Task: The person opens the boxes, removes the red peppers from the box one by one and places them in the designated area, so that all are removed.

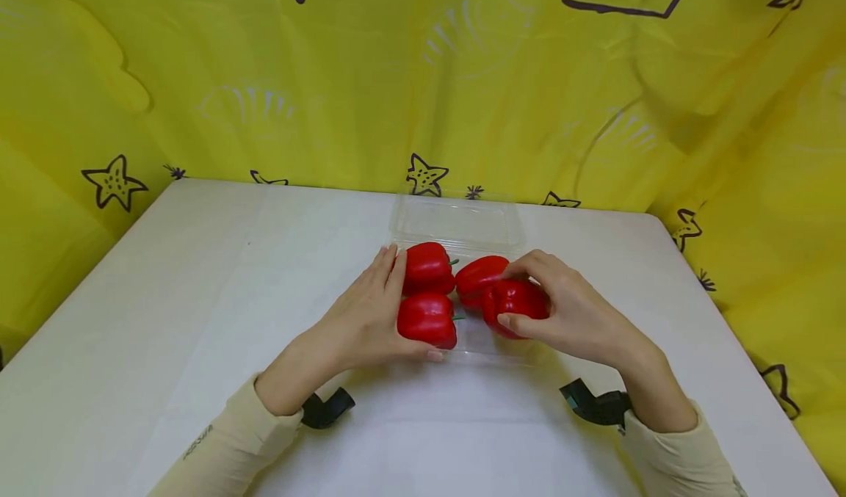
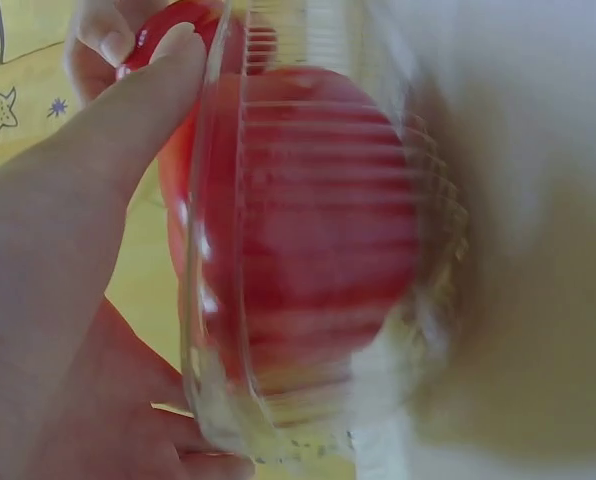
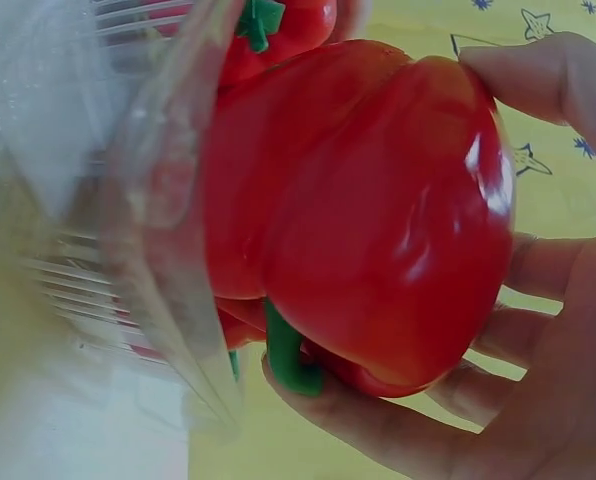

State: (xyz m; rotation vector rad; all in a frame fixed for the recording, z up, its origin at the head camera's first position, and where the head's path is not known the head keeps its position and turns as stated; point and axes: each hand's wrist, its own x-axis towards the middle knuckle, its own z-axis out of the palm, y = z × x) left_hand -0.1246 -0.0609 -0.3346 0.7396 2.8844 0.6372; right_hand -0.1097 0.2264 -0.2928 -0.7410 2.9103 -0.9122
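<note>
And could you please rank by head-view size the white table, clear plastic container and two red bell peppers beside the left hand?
White table
Clear plastic container
Far red pepper and near red pepper: look alike

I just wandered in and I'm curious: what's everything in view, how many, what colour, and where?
Cloth backdrop: 1, yellow, behind and beside the table
Starfish drawings: several, dark-outlined, on the backdrop
Fish-like drawings: several, pale, on the backdrop
Table: 1, white, centre
Clamshell container: 1, clear, on the table, lid open at the far side
Red bell peppers: 4, red, three in the container, one held at its right end
Curved wrist-worn pieces: 2, black, left and right
Sleeves: 2, cream, bottom left and right
Left hand: 1, bare, fingers against the container's left side
Right hand: 1, bare, fingers round the held pepper
</note>
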